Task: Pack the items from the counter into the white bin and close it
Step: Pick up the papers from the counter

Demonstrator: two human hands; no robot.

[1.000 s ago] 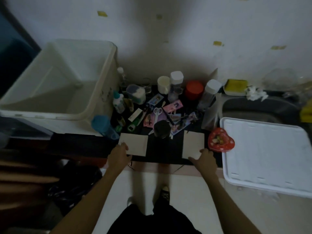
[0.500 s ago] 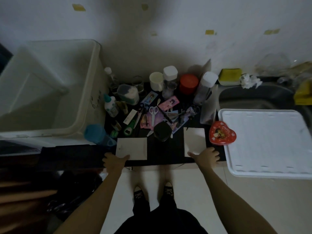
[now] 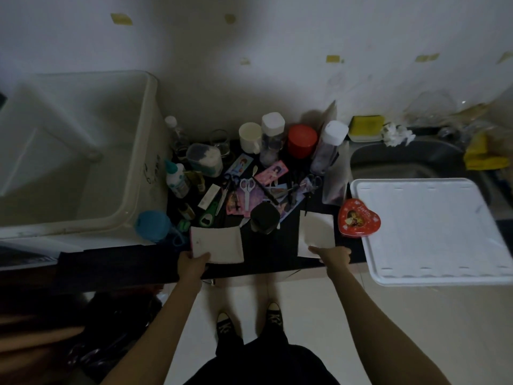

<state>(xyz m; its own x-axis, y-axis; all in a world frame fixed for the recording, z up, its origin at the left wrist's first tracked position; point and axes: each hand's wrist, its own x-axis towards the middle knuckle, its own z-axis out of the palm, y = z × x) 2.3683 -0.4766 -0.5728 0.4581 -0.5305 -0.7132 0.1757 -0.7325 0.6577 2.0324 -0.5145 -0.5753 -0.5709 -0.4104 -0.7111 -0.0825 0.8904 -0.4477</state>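
A dim room with a pale wall dotted with yellowish tape scraps backs a dark counter (image 3: 266,262); the light is poor, so most small items blur together.

Head view: the left hand (image 3: 193,263) pinches the near edge of a flat cream paper packet (image 3: 218,244), thumb on top, the fingers beneath hidden. The right hand (image 3: 334,255) grips the near edge of a second pale square packet (image 3: 316,234); its fingertips are tucked out of sight under the paper. Beyond both hands lies a jumble: white-handled scissors (image 3: 247,188), glossy picture cards, a black cylindrical cup (image 3: 265,218), a red-lidded jar (image 3: 302,140) and white-capped bottles, labels unreadable. Just right of the right hand sits a shiny red heart-shaped tin (image 3: 358,220), touching the flat white plastic bin lid (image 3: 427,232), which overhangs the counter edge. Well left of the left hand stands the large translucent white plastic bin (image 3: 138,151), open, its left side cut off by the frame. A blue round-capped bottle (image 3: 152,225) lies against its corner.
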